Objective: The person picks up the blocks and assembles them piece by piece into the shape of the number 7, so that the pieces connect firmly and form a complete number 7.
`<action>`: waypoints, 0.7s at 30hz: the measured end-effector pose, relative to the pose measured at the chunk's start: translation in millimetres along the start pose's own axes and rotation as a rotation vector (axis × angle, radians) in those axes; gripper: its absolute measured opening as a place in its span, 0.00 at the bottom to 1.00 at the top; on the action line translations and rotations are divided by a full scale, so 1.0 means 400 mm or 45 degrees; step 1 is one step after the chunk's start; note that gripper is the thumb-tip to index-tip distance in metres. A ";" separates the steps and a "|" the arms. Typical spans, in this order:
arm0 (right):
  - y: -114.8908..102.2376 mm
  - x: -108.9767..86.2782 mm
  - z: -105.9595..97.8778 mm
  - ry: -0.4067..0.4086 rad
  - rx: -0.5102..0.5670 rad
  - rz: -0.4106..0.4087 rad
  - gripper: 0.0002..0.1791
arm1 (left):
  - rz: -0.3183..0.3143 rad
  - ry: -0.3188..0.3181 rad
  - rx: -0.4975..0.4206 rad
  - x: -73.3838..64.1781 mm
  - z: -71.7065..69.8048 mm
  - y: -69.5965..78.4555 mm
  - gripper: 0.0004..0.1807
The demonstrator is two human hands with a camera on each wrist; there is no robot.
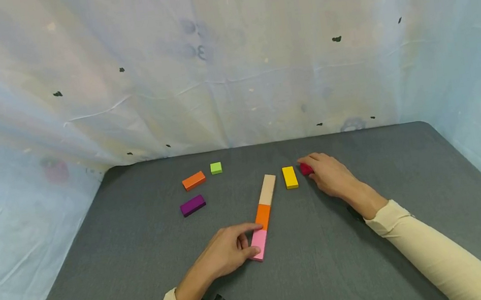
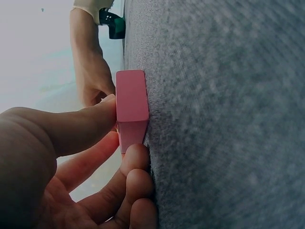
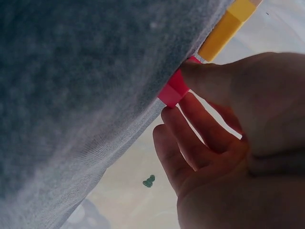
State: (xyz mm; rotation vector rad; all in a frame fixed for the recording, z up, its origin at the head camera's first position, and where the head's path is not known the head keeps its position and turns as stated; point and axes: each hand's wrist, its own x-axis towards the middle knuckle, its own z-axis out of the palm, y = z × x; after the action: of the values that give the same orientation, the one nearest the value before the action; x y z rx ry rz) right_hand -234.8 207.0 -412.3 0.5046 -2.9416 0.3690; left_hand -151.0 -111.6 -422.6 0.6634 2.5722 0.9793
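Note:
Three wooden blocks form a slanting line in the head view: a pink block (image 1: 259, 242) nearest, an orange block (image 1: 263, 215) in the middle and a beige block (image 1: 267, 189) farthest. My left hand (image 1: 227, 252) holds the pink block by its left edge, thumb at the near end and index fingertip by the seam with the orange one. Further right, my right hand (image 1: 330, 174) pinches a red block (image 3: 172, 89) that touches the table; from above the hand partly covers it. Beside it, on the left, lies a yellow block (image 1: 290, 178).
Off to the left on the grey table (image 1: 146, 266) lie a second orange block (image 1: 194, 180), a purple block (image 1: 193, 206) and a small lime-green block (image 1: 216, 168). A pale printed curtain (image 1: 233, 94) hangs behind the table and along both sides.

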 end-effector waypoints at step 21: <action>-0.023 0.007 0.007 -0.063 0.012 -0.151 0.29 | -0.023 -0.012 0.004 0.003 0.001 0.000 0.25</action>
State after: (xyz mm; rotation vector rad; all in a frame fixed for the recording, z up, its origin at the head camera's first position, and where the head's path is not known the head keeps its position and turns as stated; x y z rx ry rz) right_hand -234.5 196.8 -412.4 0.6959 -2.9404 0.3617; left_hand -151.6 -110.9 -423.1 0.6429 2.5678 0.9643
